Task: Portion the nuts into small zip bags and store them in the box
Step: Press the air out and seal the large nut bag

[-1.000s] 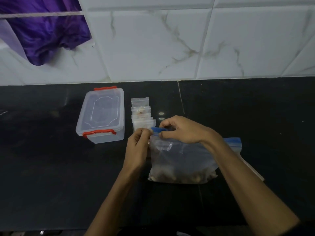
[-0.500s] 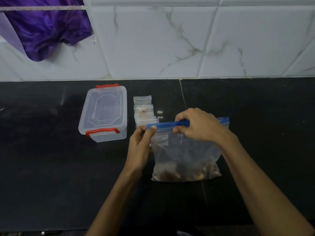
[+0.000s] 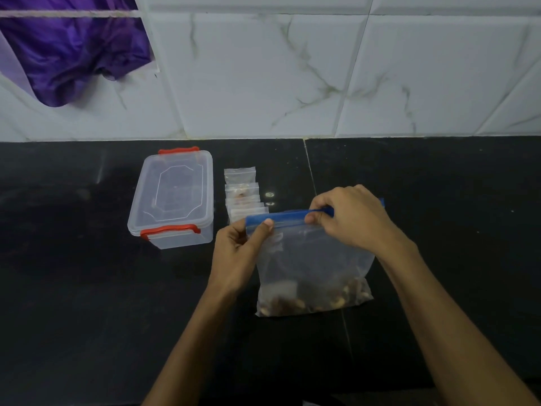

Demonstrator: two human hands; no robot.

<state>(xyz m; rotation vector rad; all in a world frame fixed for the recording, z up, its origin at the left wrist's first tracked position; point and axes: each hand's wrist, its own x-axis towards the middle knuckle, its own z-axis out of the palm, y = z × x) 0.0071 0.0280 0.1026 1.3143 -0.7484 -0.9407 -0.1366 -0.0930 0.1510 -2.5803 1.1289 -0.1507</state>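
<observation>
A large clear zip bag (image 3: 313, 268) with a blue seal strip stands upright on the black counter, nuts (image 3: 310, 297) piled at its bottom. My left hand (image 3: 240, 253) pinches the strip's left end. My right hand (image 3: 351, 218) pinches the strip further right, covering its right part. Behind the bag lies a row of small zip bags (image 3: 241, 191), some with nuts inside; the nearest ones are partly hidden by the big bag. To their left sits a clear plastic box (image 3: 174, 197) with red latches, its lid on.
The black counter (image 3: 439, 200) runs back to a white marble-tiled wall (image 3: 292, 83). A purple cloth (image 3: 64, 51) hangs at the upper left over the wall.
The big bag was lifted from slumped to upright. My right hand slid right along the blue strip while the left hand kept hold of its left end.
</observation>
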